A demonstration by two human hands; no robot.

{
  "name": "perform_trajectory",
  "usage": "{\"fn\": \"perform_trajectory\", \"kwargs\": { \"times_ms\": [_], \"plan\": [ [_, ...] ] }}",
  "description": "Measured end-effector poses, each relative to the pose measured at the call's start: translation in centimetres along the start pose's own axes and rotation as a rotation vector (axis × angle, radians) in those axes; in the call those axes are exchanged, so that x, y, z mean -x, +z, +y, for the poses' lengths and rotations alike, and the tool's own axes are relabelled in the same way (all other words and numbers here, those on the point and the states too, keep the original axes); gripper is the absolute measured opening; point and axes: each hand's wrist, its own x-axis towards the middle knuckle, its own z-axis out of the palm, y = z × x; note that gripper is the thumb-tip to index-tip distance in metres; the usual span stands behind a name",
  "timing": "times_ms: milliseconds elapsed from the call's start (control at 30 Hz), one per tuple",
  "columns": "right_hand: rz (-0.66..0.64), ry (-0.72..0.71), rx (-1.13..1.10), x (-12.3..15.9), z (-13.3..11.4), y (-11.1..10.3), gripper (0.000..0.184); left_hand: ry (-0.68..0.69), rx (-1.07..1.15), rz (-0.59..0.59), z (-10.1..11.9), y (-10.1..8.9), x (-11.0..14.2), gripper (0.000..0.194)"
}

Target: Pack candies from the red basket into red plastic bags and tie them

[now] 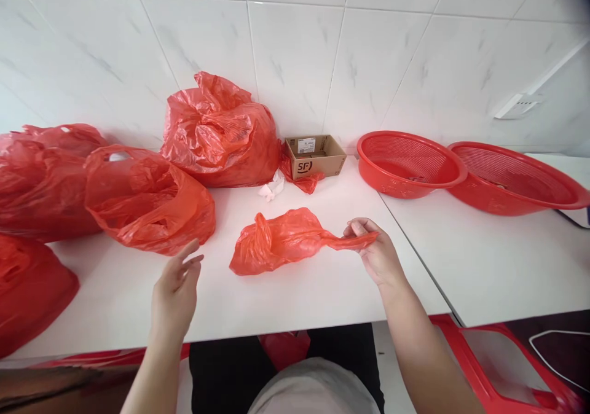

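Observation:
A crumpled red plastic bag (pixel 288 242) lies on the white table (pixel 221 306) in front of me. Its twisted end is pinched between the thumb and fingers of my right hand (pixel 375 251), just above the tabletop. My left hand (pixel 177 285) is raised to the left of this bag, fingers apart and holding nothing. Nearest to that hand is an open red plastic bag (pixel 152 199), whose contents are mostly hidden inside.
A big full red bag (pixel 221 131) leans by the tiled wall, with more red bags (pixel 41 174) at left. A small cardboard box (pixel 318 156) and crumpled tissue (pixel 273 187) lie mid-table. Two red plastic baskets (pixel 410 162) stand at right, past a table seam.

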Motion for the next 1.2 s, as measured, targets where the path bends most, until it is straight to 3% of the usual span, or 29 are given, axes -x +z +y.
{"fn": "perform_trajectory", "kwargs": {
  "times_ms": [67, 100, 167, 200, 267, 333, 400, 500, 567, 667, 767, 867, 967, 1033, 1100, 1200],
  "plan": [
    [-0.039, -0.03, 0.045, 0.8, -0.2, 1.1, 0.027, 0.249, 0.014, 0.147, 2.6, 1.1, 2.0, 0.034],
    [-0.063, -0.048, 0.073, 1.3, -0.4, 1.8, 0.026, 0.405, -0.002, 0.147, 3.8, 2.0, 3.0, 0.031],
    [-0.117, -0.09, 0.125, 2.1, -0.7, 3.1, 0.027, 0.676, -0.126, 0.012, 5.3, 4.2, 4.6, 0.022],
    [-0.145, -0.107, 0.139, 2.5, -0.9, 3.6, 0.027, 0.748, -0.236, -0.071, 5.6, 5.4, 4.9, 0.019],
    [-0.174, -0.123, 0.143, 3.0, -1.3, 4.0, 0.03, 0.722, -0.524, -0.23, 4.9, 7.6, 4.6, 0.021],
    [-0.151, -0.12, 0.148, 3.1, -1.6, 3.5, 0.032, 0.633, -0.667, -0.281, 3.3, 8.7, 3.2, 0.023],
    [-0.104, -0.12, 0.191, 3.0, -2.0, 2.2, 0.032, 0.56, -0.721, -0.291, 1.6, 8.5, 1.4, 0.023],
    [-0.111, -0.162, 0.398, 2.5, -3.0, -0.5, 0.023, 0.483, -0.754, -0.325, 0.5, 6.5, -1.0, 0.026],
    [-0.254, -0.166, 0.614, 2.2, -3.9, -2.0, 0.016, 0.449, -0.739, -0.356, 0.8, 5.0, -1.9, 0.042],
    [-0.563, -0.136, 0.853, 2.0, -5.6, -2.9, 0.034, 0.421, -0.676, -0.41, 2.1, 3.9, -2.0, 0.054],
    [-0.59, -0.276, 0.796, 3.0, -7.8, -1.7, 0.058, 0.412, -0.61, -0.43, 3.4, 4.4, -1.1, 0.057],
    [-0.698, -0.455, 0.57, 5.3, -10.1, 0.9, 0.06, 0.403, -0.566, -0.402, 4.3, 5.7, -0.1, 0.05],
    [-0.976, -0.432, 0.406, 7.3, -11.0, 4.0, 0.051, 0.387, -0.534, -0.384, 4.8, 6.5, 0.5, 0.04],
    [-1.054, -0.386, 0.427, 7.7, -9.8, 5.7, 0.048, 0.37, -0.516, -0.381, 5.2, 6.6, 0.7, 0.037],
    [-0.98, -0.406, 0.604, 7.0, -7.1, 7.0, 0.046, 0.356, -0.492, -0.399, 5.6, 6.6, 0.7, 0.033],
    [-0.708, -0.469, 1.068, 4.1, -2.1, 7.4, 0.047, 0.339, -0.446, -0.486, 5.9, 6.3, 0.8, 0.02]
  ]
}}
